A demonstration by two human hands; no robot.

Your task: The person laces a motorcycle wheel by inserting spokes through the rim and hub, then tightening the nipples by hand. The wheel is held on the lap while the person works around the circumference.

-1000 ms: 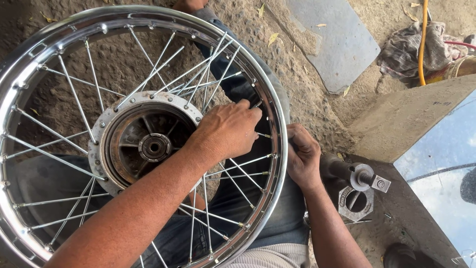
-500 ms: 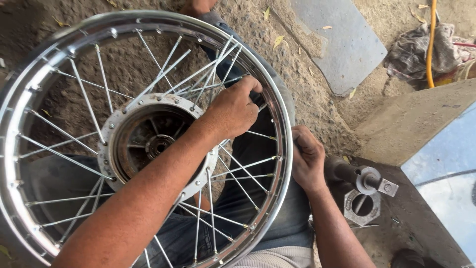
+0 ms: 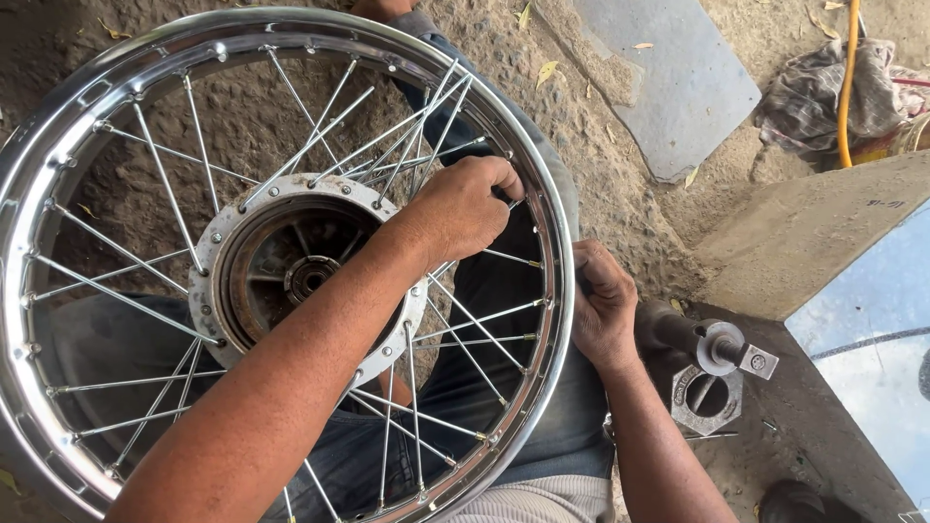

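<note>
Head view: a spoked wheel (image 3: 145,252) lies across my lap, its chromed rim (image 3: 58,155) bright and a little scuffed, with thin steel spokes (image 3: 126,300) crossing from the rim to a pale grey hub (image 3: 291,266) whose rusty brown drum faces up at me. The wheel lies nearly flat, tilted slightly, with its axle pointing up toward the camera; being round, it has no long axis of its own, and it fills the left and middle of the picture over my jeans (image 3: 504,291) and the sandy ground (image 3: 620,194).

My left hand (image 3: 465,208) reaches over the hub and is curled closed around a spoke near the rim's far right edge. My right hand (image 3: 603,310) sits just outside the rim on its right side, fingers folded against the rim's edge; whether it actually pinches something I cannot tell.

Just beside my right hand lie a dark socket tool (image 3: 702,344) and a grey ring-shaped wrench (image 3: 705,399) on a dark slab.
</note>
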